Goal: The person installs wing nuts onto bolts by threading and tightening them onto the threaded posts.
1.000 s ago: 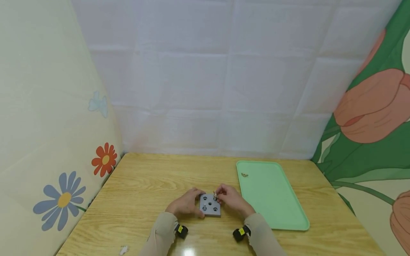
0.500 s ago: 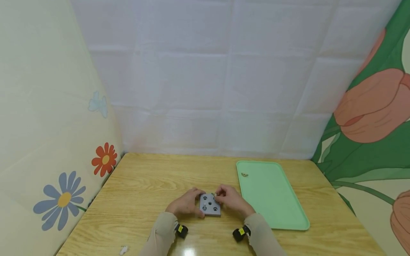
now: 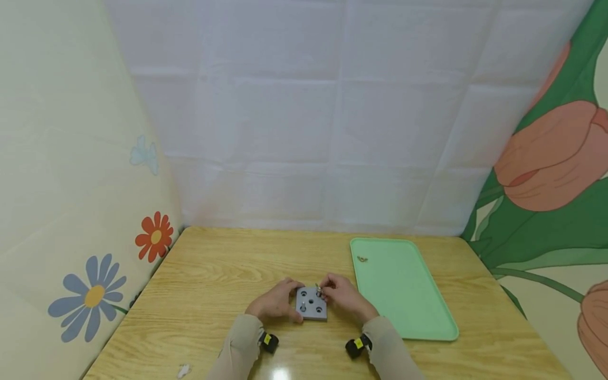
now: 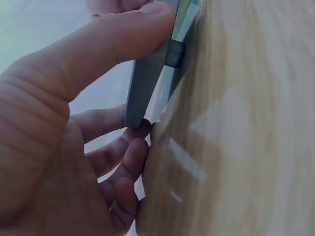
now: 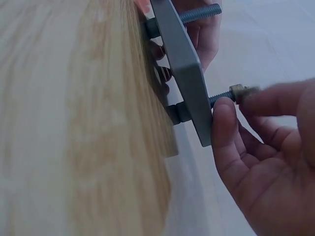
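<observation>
A grey metal plate (image 3: 311,315) with several holes sits raised off the table on bolt heads. My left hand (image 3: 275,302) grips its left side, thumb on the near side and fingers at the far edge. One bare threaded bolt (image 5: 202,13) sticks up from the plate. On a second bolt (image 5: 219,98), at the far right corner, a small brass wing nut (image 5: 237,91) sits near the tip. My right hand (image 3: 345,298) has its fingertips around this nut; the upper finger is blurred in the right wrist view. That finger partly hides the nut.
A light green tray (image 3: 404,295) lies to the right, with a brass wing nut (image 3: 362,259) near its far left corner. A small white scrap (image 3: 183,371) is at the table's near left. A white cloth (image 3: 285,132) hangs behind the wooden table (image 3: 228,253).
My right fingertips curl in over the wing nut and then draw back slightly, showing it again. My left hand and the plate keep their place.
</observation>
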The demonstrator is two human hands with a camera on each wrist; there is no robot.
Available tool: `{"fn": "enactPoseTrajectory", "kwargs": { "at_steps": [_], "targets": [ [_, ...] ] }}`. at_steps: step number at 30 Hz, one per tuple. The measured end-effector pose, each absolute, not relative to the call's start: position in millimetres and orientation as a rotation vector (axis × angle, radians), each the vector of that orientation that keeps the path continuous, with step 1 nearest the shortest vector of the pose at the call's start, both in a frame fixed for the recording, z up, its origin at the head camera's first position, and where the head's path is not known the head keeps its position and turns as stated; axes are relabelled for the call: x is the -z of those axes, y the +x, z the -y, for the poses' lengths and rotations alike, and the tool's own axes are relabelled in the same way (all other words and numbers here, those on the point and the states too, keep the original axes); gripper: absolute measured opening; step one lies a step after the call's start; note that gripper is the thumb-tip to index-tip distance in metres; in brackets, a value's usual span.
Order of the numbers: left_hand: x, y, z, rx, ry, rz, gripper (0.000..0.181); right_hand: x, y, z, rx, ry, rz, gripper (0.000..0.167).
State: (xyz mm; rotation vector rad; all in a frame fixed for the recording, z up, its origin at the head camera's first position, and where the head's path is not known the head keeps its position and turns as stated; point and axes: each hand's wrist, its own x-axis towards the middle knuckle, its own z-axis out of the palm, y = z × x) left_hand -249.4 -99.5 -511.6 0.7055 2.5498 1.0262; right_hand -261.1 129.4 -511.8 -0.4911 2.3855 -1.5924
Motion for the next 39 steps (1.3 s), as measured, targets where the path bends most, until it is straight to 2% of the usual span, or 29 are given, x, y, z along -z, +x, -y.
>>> {"fn": "enactPoseTrajectory", "kwargs": {
  "at_steps": [1,5,7,15,22,27,32,39],
  "targets": [
    [511.5,-249.4,99.5,-1.027,0.710,-2.551,0.076,512.0,-261.1,-129.6,1.584,-0.500,-2.390,0.008],
    [511.9,-249.9,99.7,-1.029,0.720,-2.553,0.076,512.7,-262.1,-130.6,1.557,-0.527,-2.409,0.028],
    [512.1,-249.9,99.7,-1.029,0.720,-2.554,0.076,512.7,-262.3,-130.7,1.553,-0.536,-2.409,0.031],
    [510.8,-248.5,99.2,-1.016,0.724,-2.554,0.077,510.7,-261.1,-129.6,1.446,-0.493,-2.473,0.007],
    [510.3,-249.7,100.2,-1.003,0.734,-2.560,0.078,508.9,-261.7,-128.1,1.465,-0.449,-2.465,0.010],
    [511.7,-251.0,100.8,-1.002,0.748,-2.561,0.077,508.8,-261.7,-127.2,1.593,-0.406,-2.373,0.019],
    [511.4,-249.8,100.9,-1.015,0.735,-2.555,0.078,510.2,-261.4,-127.6,1.577,-0.457,-2.382,0.012],
    [511.4,-249.7,100.8,-1.002,0.745,-2.565,0.078,510.7,-262.1,-128.5,1.564,-0.541,-2.383,0.036]
  ]
}}
